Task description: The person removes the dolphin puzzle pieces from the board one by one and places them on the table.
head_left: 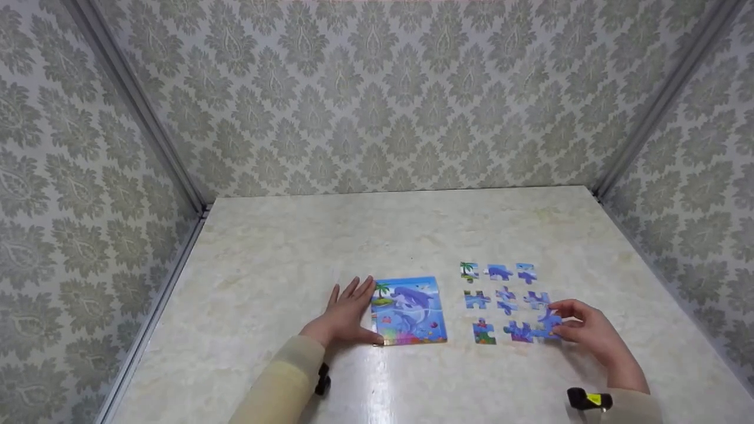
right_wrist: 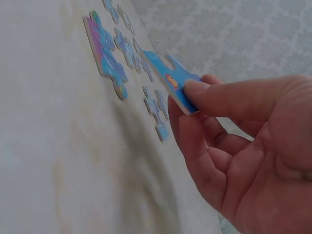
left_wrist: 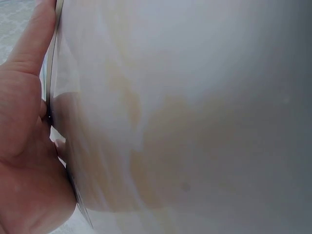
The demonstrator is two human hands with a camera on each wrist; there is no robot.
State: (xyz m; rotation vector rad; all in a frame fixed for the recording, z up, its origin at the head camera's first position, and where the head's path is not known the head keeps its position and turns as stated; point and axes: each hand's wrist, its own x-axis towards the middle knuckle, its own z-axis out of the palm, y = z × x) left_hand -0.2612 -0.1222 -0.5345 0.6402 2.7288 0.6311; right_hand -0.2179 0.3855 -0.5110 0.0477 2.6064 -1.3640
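On the table, my left hand [head_left: 344,318] rests at the left side of a square dolphin picture board [head_left: 409,310]. Its fingers are spread straight; the fingertips touch near the board's upper left corner and the thumb near the lower left one. In the left wrist view, only part of that hand [left_wrist: 22,141] and the table top show. My right hand [head_left: 595,333] pinches a blue jigsaw piece [right_wrist: 163,73] between thumb and fingers. That piece is raised off the table, at the lower right of several loose jigsaw pieces [head_left: 476,300].
The loose pieces lie in rough rows to the right of the board, among them a palm tree piece [head_left: 469,270] and a green-bottomed piece [head_left: 485,334]. Patterned walls [head_left: 377,106] enclose the pale table [head_left: 283,247] at the back and both sides.
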